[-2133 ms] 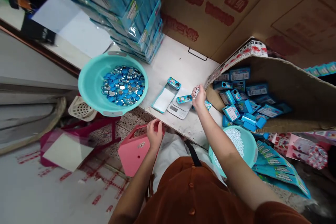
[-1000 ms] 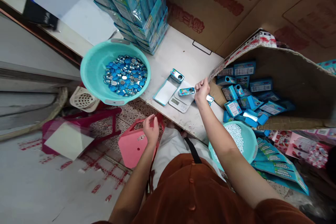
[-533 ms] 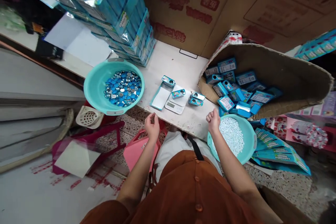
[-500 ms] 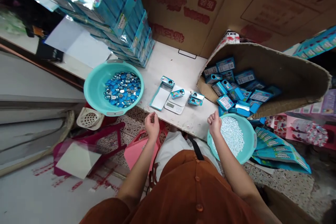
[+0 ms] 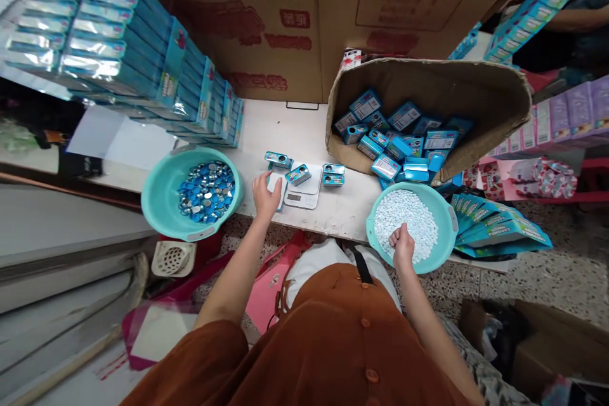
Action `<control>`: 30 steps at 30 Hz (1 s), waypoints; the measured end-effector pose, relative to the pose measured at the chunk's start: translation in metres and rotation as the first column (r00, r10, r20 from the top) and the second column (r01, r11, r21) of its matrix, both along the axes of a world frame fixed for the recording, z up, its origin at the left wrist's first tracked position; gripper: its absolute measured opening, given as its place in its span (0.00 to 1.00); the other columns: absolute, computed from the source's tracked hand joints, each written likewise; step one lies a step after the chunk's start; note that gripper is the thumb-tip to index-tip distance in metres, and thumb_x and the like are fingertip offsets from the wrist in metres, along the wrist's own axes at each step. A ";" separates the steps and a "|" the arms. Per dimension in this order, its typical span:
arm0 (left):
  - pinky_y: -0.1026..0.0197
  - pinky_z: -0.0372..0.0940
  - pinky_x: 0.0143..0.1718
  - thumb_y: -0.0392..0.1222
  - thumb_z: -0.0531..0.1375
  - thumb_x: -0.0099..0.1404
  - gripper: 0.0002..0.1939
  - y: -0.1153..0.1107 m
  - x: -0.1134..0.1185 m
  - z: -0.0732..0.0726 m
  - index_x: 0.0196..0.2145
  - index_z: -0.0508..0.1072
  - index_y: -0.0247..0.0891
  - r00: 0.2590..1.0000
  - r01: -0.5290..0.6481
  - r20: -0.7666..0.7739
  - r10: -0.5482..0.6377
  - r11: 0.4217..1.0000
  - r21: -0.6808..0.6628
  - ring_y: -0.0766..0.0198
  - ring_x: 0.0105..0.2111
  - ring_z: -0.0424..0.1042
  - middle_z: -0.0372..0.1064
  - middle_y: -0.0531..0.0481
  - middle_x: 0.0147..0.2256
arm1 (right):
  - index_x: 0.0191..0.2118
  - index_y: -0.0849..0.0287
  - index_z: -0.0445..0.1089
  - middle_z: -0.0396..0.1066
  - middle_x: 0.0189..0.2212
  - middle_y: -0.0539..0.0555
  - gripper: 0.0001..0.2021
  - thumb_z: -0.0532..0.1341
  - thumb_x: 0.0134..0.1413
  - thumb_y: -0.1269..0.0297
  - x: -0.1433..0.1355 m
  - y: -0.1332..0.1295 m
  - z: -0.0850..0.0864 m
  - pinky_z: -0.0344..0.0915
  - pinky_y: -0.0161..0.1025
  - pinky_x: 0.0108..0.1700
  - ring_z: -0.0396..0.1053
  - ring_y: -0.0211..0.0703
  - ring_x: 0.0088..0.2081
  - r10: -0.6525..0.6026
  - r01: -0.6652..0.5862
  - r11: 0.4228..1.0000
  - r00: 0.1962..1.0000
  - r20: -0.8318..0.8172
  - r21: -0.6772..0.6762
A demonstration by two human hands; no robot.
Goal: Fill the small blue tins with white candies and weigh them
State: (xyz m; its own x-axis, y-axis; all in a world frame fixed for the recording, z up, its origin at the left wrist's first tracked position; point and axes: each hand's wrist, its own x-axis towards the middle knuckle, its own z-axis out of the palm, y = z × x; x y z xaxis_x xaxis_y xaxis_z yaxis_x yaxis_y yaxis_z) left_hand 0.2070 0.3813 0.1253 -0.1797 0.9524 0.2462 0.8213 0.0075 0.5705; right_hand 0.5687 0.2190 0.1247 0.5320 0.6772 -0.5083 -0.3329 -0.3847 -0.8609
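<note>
My left hand (image 5: 267, 195), fingers apart and holding nothing, is over the white tray (image 5: 277, 185) beside the scale (image 5: 301, 198). A blue tin (image 5: 298, 174) rests tilted on the scale. Another tin (image 5: 278, 160) lies at the back of the tray, and two tins (image 5: 333, 175) stand right of the scale. My right hand (image 5: 402, 245) is closed above the teal basin of white candies (image 5: 404, 216); whether its curled fingers hold anything is hidden. On the left, a teal basin (image 5: 151, 196) holds blue and silver caps (image 5: 209, 190).
An open cardboard box (image 5: 495, 101) full of blue tins lies behind the candy basin. Stacked blue packs (image 5: 157, 70) rise at the back left. A large carton (image 5: 266, 13) closes off the back. Blue packaging sheets (image 5: 499, 225) fan out at the right.
The view has shifted right. My left hand has moved forward onto the tray and its fingers have opened. My right hand has moved from the candy basin's left edge to over the candies.
</note>
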 end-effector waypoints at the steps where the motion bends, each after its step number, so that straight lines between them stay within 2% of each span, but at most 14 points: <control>1: 0.50 0.56 0.54 0.51 0.56 0.61 0.21 0.007 0.002 0.001 0.49 0.65 0.37 0.998 0.044 -0.037 -0.044 0.999 -0.008 0.52 0.50 0.63 0.66 0.40 0.46 | 0.19 0.55 0.48 0.43 0.15 0.42 0.24 0.53 0.52 0.42 0.000 -0.005 0.001 0.43 0.33 0.18 0.43 0.30 0.16 0.007 -0.007 1.000 1.000 0.011 -0.007; 4: 0.49 0.55 0.55 0.53 0.63 0.54 0.31 0.027 0.009 -0.002 0.51 0.63 0.36 0.970 0.183 -0.145 -0.197 0.977 -0.106 0.47 0.52 0.60 0.64 0.37 0.48 | 0.20 0.56 0.53 0.47 0.14 0.43 0.22 0.54 0.51 0.43 0.003 -0.018 -0.002 0.46 0.33 0.19 0.47 0.31 0.17 0.030 -0.026 0.997 0.998 0.055 -0.068; 6: 0.48 0.57 0.53 0.53 0.65 0.51 0.33 0.036 0.013 -0.008 0.51 0.63 0.35 0.943 0.239 -0.181 -0.280 0.946 -0.218 0.46 0.52 0.60 0.64 0.37 0.49 | 0.20 0.56 0.56 0.51 0.14 0.44 0.22 0.55 0.49 0.43 0.005 -0.025 -0.007 0.47 0.34 0.19 0.49 0.32 0.17 0.065 -0.052 0.991 0.993 0.101 -0.127; 9: 0.49 0.62 0.47 0.50 0.61 0.55 0.25 0.041 0.018 -0.014 0.47 0.66 0.35 0.934 0.242 -0.165 -0.317 0.901 -0.361 0.47 0.47 0.66 0.68 0.38 0.45 | 0.22 0.57 0.62 0.60 0.17 0.47 0.21 0.56 0.46 0.42 0.012 -0.034 -0.019 0.52 0.34 0.21 0.55 0.35 0.19 0.132 -0.095 0.977 0.972 0.193 -0.191; 11: 0.51 0.64 0.44 0.48 0.59 0.57 0.21 0.036 0.020 -0.009 0.46 0.68 0.35 0.937 0.246 -0.151 -0.315 0.902 -0.354 0.49 0.44 0.68 0.69 0.40 0.43 | 0.26 0.58 0.67 0.66 0.21 0.51 0.21 0.56 0.45 0.43 0.018 -0.039 -0.027 0.57 0.35 0.25 0.61 0.39 0.23 0.169 -0.108 0.968 0.949 0.266 -0.228; 13: 0.54 0.64 0.43 0.46 0.59 0.57 0.19 0.025 0.025 0.005 0.46 0.68 0.36 0.937 0.278 -0.139 -0.320 0.925 -0.259 0.51 0.43 0.69 0.68 0.41 0.43 | 0.29 0.58 0.70 0.71 0.27 0.54 0.21 0.55 0.45 0.44 0.023 -0.042 -0.034 0.62 0.37 0.33 0.67 0.43 0.29 0.203 -0.111 0.959 0.911 0.360 -0.260; 16: 0.57 0.64 0.44 0.46 0.60 0.57 0.19 0.002 0.041 0.038 0.46 0.68 0.39 0.930 0.350 -0.084 -0.359 0.931 -0.106 0.54 0.43 0.68 0.67 0.44 0.43 | 0.31 0.58 0.71 0.74 0.35 0.56 0.20 0.55 0.44 0.45 0.029 -0.044 -0.040 0.61 0.43 0.45 0.68 0.49 0.40 0.209 -0.084 0.960 0.850 0.483 -0.268; 20: 0.58 0.64 0.43 0.45 0.61 0.58 0.17 -0.031 0.089 0.085 0.45 0.69 0.41 0.892 0.450 0.042 -0.450 0.893 -0.006 0.57 0.40 0.68 0.67 0.47 0.39 | 0.31 0.58 0.71 0.73 0.37 0.57 0.19 0.56 0.44 0.47 0.028 -0.039 -0.041 0.60 0.45 0.48 0.67 0.50 0.43 0.163 -0.070 0.975 0.868 0.470 -0.209; 23: 0.56 0.64 0.45 0.43 0.61 0.58 0.17 -0.051 0.138 0.109 0.46 0.68 0.42 0.812 0.573 0.131 -0.570 0.819 0.011 0.57 0.42 0.68 0.67 0.47 0.40 | 0.32 0.58 0.71 0.73 0.35 0.55 0.18 0.55 0.47 0.47 0.024 -0.030 -0.029 0.63 0.42 0.44 0.68 0.46 0.40 0.109 -0.074 0.992 0.918 0.381 -0.107; 25: 0.56 0.64 0.46 0.40 0.60 0.58 0.17 -0.062 0.172 0.116 0.46 0.68 0.43 0.735 0.664 0.160 -0.658 0.747 0.021 0.57 0.43 0.67 0.67 0.47 0.41 | 0.35 0.58 0.71 0.73 0.34 0.55 0.20 0.53 0.50 0.46 0.025 -0.024 -0.013 0.64 0.39 0.39 0.68 0.42 0.36 0.029 -0.027 1.000 0.954 0.299 -0.009; 28: 0.57 0.64 0.46 0.35 0.59 0.58 0.20 -0.076 0.211 0.115 0.48 0.67 0.43 0.616 0.780 0.167 -0.770 0.625 0.009 0.59 0.43 0.67 0.66 0.47 0.41 | 0.41 0.59 0.69 0.71 0.32 0.54 0.22 0.51 0.53 0.47 0.031 -0.020 0.021 0.64 0.35 0.33 0.66 0.38 0.30 -0.103 0.073 0.988 0.969 0.223 0.139; 30: 0.58 0.64 0.46 0.33 0.58 0.57 0.22 -0.084 0.229 0.110 0.50 0.67 0.43 0.555 0.829 0.157 -0.817 0.559 -0.020 0.59 0.44 0.67 0.66 0.47 0.42 | 0.43 0.58 0.68 0.69 0.31 0.52 0.20 0.56 0.51 0.49 0.038 -0.020 0.041 0.63 0.34 0.33 0.65 0.37 0.30 -0.117 0.063 0.979 0.952 0.284 0.192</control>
